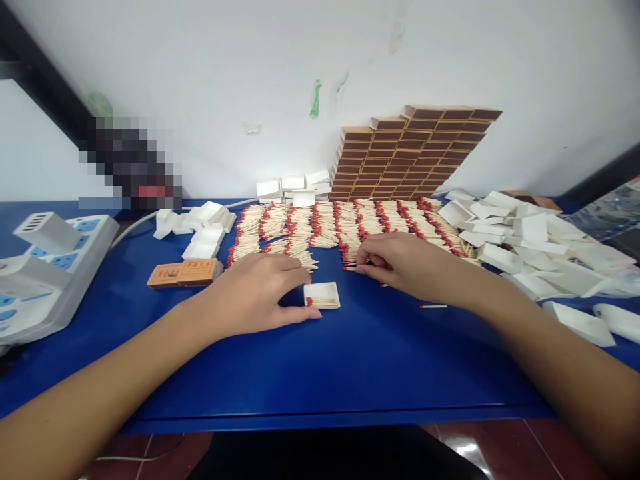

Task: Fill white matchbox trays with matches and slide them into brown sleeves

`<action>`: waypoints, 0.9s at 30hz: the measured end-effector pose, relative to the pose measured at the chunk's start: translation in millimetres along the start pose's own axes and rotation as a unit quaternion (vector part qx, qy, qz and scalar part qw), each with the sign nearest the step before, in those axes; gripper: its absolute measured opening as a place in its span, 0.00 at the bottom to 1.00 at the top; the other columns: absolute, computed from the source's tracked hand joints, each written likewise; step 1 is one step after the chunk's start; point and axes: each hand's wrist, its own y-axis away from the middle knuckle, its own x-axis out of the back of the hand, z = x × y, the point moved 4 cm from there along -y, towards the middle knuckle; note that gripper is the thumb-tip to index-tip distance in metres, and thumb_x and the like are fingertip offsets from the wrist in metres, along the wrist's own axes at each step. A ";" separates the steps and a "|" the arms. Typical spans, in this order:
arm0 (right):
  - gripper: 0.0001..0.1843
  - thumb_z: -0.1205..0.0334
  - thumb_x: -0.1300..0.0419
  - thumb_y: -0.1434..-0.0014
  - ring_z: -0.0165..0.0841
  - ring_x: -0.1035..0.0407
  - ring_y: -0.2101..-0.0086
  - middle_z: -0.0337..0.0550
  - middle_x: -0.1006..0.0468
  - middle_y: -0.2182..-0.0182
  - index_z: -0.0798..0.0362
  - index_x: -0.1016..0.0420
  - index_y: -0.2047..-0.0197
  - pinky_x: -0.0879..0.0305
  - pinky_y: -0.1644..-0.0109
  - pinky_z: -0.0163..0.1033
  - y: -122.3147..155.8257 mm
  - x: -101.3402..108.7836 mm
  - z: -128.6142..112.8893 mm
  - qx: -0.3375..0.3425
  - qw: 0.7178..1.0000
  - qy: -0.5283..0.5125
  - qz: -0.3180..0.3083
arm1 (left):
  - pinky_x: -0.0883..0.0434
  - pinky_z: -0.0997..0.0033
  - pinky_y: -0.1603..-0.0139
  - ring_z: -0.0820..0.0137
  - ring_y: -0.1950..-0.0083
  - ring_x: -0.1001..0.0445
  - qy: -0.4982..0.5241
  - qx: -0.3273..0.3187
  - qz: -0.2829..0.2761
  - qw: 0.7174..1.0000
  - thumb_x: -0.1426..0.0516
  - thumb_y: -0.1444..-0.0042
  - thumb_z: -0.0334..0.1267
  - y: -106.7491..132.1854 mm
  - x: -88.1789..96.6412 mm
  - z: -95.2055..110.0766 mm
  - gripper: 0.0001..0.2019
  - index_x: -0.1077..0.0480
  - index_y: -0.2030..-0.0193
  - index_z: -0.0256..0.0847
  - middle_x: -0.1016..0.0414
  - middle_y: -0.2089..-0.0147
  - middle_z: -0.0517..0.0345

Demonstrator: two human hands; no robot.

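Observation:
My left hand (260, 290) grips the left end of a small white matchbox tray (330, 293), thumb in front and fingers behind. A few red-headed matches (323, 302) lie inside the tray along its near side. My right hand (393, 263) is closed in a pinch at the near edge of the match rows (350, 227). Its fingertips are on matches there; how many they hold is hidden. One loose match (433, 306) lies on the blue table below my right wrist.
Brown-sided matchboxes (400, 157) are stacked against the wall. White empty trays (530, 233) are heaped at the right; more trays (205, 223) lie left of the matches. An orange matchbox pack (183, 273) sits by my left forearm. A power strip (65, 267) stands far left.

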 end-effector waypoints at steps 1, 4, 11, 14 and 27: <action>0.11 0.57 0.44 0.30 0.37 0.29 0.66 0.44 0.20 0.66 0.50 0.25 0.63 0.40 0.62 0.40 0.1 -0.5 0.2 0.000 1.000 -0.001 -0.003 | 0.31 0.65 0.62 0.64 0.60 0.20 0.000 0.001 -0.002 1.000 0.40 0.33 0.56 0.0 0.1 0.0 0.19 0.22 0.58 0.41 0.19 0.61 0.56; 0.14 0.54 0.45 0.28 0.36 0.30 0.66 0.44 0.21 0.65 0.51 0.27 0.63 0.41 0.63 0.40 2.1 0.1 -3.5 0.007 1.000 0.000 -0.004 | 0.31 0.65 0.63 0.63 0.60 0.20 -0.005 0.003 -0.002 1.000 0.40 0.33 0.56 0.1 1.1 -0.5 0.19 0.22 0.58 0.40 0.19 0.62 0.55; 0.10 0.54 0.44 0.27 0.35 0.29 0.65 0.43 0.22 0.64 0.50 0.25 0.58 0.40 0.64 0.38 11.9 -0.8 -43.5 0.042 0.996 -0.037 0.064 | 0.33 0.67 0.65 0.66 0.63 0.21 -0.005 0.021 -0.005 1.000 0.39 0.34 0.56 -0.3 1.2 -2.0 0.19 0.22 0.58 0.40 0.20 0.64 0.57; 0.09 0.59 0.45 0.26 0.35 0.28 0.66 0.45 0.20 0.61 0.52 0.26 0.56 0.40 0.63 0.39 11.5 -11.3 -61.7 0.065 0.995 -0.008 0.077 | 0.34 0.66 0.66 0.66 0.64 0.22 -0.020 0.009 -0.003 1.000 0.40 0.34 0.56 -0.2 0.9 0.2 0.20 0.24 0.61 0.39 0.21 0.65 0.57; 0.10 0.58 0.44 0.29 0.38 0.25 0.62 0.46 0.18 0.62 0.50 0.22 0.59 0.38 0.60 0.41 12.0 13.6 -26.3 0.020 0.994 0.044 0.095 | 0.33 0.64 0.64 0.63 0.61 0.20 -0.014 0.007 0.002 1.000 0.40 0.34 0.56 0.2 -1.0 -0.8 0.18 0.23 0.58 0.41 0.19 0.63 0.58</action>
